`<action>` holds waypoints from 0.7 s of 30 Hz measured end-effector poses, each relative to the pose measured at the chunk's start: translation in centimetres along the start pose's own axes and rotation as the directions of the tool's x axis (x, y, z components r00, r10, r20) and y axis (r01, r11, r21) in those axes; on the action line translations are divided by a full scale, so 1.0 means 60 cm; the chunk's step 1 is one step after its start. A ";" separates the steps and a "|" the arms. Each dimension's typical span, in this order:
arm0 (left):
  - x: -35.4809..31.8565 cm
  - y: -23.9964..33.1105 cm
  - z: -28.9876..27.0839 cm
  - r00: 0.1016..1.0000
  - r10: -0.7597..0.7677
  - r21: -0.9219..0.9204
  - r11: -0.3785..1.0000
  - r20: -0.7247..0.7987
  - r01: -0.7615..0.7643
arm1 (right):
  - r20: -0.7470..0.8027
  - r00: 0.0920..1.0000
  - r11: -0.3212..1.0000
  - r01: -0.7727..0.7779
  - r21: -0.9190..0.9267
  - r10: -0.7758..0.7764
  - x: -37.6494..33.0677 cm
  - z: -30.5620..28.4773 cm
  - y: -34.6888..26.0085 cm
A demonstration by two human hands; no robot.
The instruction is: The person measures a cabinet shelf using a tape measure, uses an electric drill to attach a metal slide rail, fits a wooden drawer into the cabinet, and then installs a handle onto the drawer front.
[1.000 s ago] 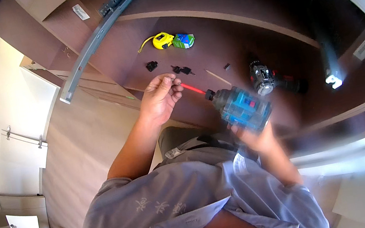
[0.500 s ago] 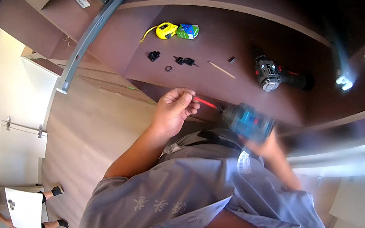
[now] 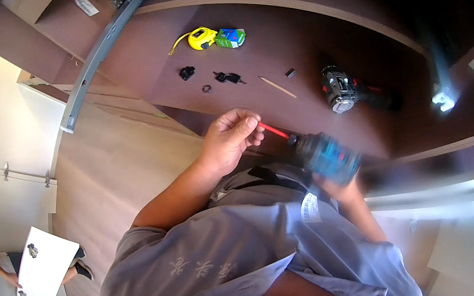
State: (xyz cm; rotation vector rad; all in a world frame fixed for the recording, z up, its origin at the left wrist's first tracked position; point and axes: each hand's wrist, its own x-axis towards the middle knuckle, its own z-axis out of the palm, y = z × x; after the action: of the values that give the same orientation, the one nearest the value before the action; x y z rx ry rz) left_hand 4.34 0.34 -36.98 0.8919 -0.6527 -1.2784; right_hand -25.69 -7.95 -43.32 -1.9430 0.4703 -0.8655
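Observation:
In front of my body, my right hand (image 3: 340, 185) grips a blue and black cordless driver (image 3: 331, 158), slightly blurred. From its chuck a long red bit (image 3: 274, 129) points up and left. My left hand (image 3: 234, 137) pinches the far end of that bit between thumb and fingers; whether a small screw sits there is hidden. Beyond my hands, on the brown cabinet board (image 3: 271, 53), lie a pencil (image 3: 278, 87), black lock-like fittings (image 3: 229, 78), another black piece (image 3: 187, 73), a small ring (image 3: 206, 88) and a small dark block (image 3: 290, 72).
A yellow tape measure (image 3: 202, 38) touches a green and blue box (image 3: 230, 38). A second drill (image 3: 341, 91) lies at the right, near a lit lamp strip (image 3: 443, 101). A metal rail (image 3: 90, 72) juts out upper left. At lower left another person carries a white door panel (image 3: 45, 280).
My hands keep nearly the same hold, the left at the red bit's end. The cabinet contents shift slightly left in view. The other person's white panel has swung and moved to the right.

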 end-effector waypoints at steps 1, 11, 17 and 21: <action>0.003 0.001 0.004 1.000 0.007 -0.001 1.000 0.015 -0.007 | 0.006 1.000 1.000 0.008 -0.014 -0.008 -0.002 -0.002 0.001; 0.087 0.037 0.022 0.950 -0.166 0.363 0.930 0.263 0.062 | -0.122 0.937 0.779 -0.195 0.596 0.328 -0.019 0.009 0.000; 0.255 0.023 0.033 0.990 0.032 0.949 0.280 0.138 -0.142 | -0.200 0.923 0.708 -0.100 0.699 0.328 -0.027 0.007 -0.009; 0.316 0.009 0.045 0.980 -0.058 0.975 -0.101 0.192 -0.197 | -0.255 0.917 0.732 -0.057 0.679 0.308 -0.025 0.007 -0.049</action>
State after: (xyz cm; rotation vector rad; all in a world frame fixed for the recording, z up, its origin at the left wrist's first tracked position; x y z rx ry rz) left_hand 6.04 -18.76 -36.28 1.9775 -1.9746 -0.4635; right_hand -26.49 -5.30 -41.46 -1.0617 0.4725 -1.0757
